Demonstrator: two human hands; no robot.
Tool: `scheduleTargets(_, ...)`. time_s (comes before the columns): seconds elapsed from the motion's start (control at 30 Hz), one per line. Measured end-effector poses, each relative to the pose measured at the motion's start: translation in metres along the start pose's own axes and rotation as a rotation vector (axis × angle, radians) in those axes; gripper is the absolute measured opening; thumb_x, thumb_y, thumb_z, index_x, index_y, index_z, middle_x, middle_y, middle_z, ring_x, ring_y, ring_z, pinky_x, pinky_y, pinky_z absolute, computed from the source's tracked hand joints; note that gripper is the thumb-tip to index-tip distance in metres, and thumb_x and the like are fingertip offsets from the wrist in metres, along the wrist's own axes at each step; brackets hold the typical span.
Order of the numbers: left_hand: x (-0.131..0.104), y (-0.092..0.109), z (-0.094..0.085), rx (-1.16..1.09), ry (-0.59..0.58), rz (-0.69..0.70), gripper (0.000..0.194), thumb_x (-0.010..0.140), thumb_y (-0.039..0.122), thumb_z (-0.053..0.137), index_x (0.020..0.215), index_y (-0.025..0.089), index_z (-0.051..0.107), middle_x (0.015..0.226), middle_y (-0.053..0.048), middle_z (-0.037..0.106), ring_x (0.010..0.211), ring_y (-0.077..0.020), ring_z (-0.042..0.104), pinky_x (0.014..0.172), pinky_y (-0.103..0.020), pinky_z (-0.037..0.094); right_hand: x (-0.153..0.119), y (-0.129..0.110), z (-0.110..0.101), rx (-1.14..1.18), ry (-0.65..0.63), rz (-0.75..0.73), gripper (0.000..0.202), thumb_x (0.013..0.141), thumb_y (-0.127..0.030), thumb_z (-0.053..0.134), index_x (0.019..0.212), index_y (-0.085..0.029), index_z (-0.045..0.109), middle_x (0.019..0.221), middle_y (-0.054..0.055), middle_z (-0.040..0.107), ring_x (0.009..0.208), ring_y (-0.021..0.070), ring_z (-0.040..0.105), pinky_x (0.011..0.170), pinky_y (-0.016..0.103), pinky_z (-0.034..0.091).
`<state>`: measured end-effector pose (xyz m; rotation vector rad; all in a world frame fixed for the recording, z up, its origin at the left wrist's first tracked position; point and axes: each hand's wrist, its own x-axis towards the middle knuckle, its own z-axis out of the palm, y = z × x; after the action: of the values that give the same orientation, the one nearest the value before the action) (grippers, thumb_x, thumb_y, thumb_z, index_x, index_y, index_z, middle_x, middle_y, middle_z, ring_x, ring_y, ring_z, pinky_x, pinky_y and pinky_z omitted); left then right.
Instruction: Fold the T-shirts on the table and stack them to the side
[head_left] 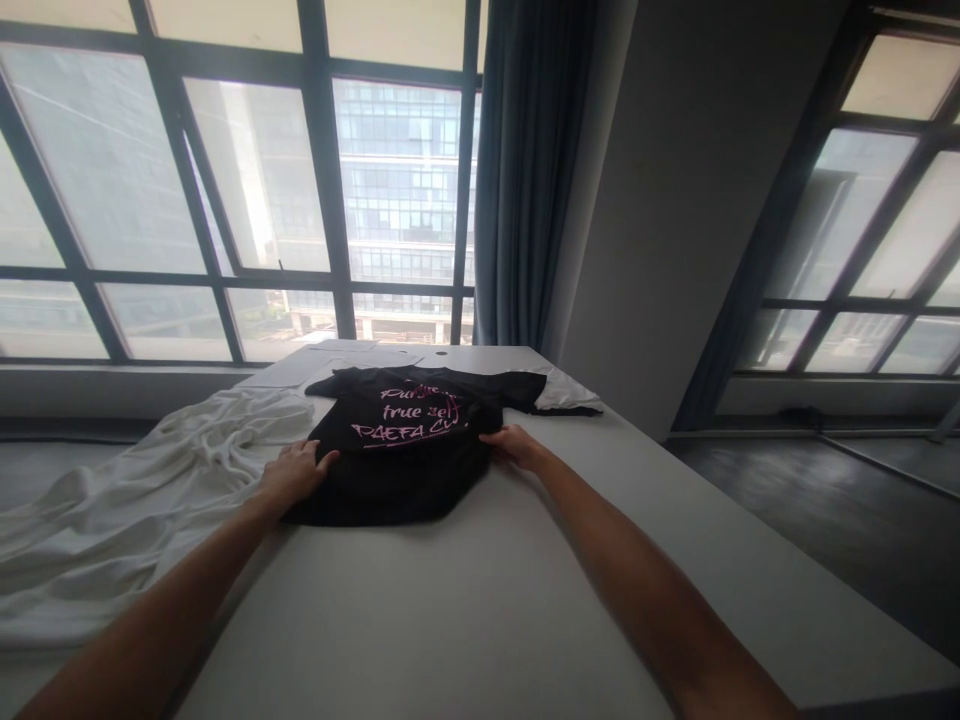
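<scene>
A black T-shirt [397, 485] with pink lettering lies spread on the white table, its sleeves at the far end and its hem toward me. My left hand [294, 468] rests on the shirt's left edge, fingers stretched out and thumb apart on the fabric. At the opposite side, my right hand [514, 447] pinches the shirt's right edge between thumb and fingers. Some of the right fingertips are hidden by the cloth and hand.
Rumpled white fabric [187, 480] covers the left of the white table [450, 620]. Another white garment with a dark edge [566, 392] lies beyond the right sleeve. White sheets [281, 370] lie at the far left. Windows and a blue curtain [525, 180] stand behind.
</scene>
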<state>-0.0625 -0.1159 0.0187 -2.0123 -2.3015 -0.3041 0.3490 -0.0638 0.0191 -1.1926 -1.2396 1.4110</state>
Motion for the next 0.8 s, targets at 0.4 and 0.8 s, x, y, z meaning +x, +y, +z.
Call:
scheduleTargets(0.4, -0.009, 0.008, 0.005, -0.127, -0.096, 0.227, 0.047, 0.083, 0.038, 0.059, 0.127, 0.020, 0.062, 0.120, -0.011, 0.068, 0.110, -0.0261, 0.064, 0.095, -0.034, 0.049, -0.027, -0.019, -0.051, 0.154, -0.191, 0.046, 0.029, 0.085, -0.046, 0.064, 0.101, -0.022, 0.058, 0.092, 0.005, 0.066, 0.080, 0.0187, 0.065, 0.075, 0.033, 0.053)
scheduleTargets(0.8, -0.012, 0.014, -0.015, -0.176, -0.030, 0.185, 0.052, 0.068, 0.007, 0.058, 0.116, 0.023, 0.073, 0.110, -0.007, 0.072, 0.104, -0.0237, 0.067, 0.093, -0.029, 0.052, -0.048, -0.038, -0.108, -0.029, 0.020, -0.118, 0.026, 0.064, -0.026, 0.071, 0.088, -0.020, 0.063, 0.075, -0.002, 0.065, 0.068, 0.0140, 0.060, 0.058, 0.023, 0.044)
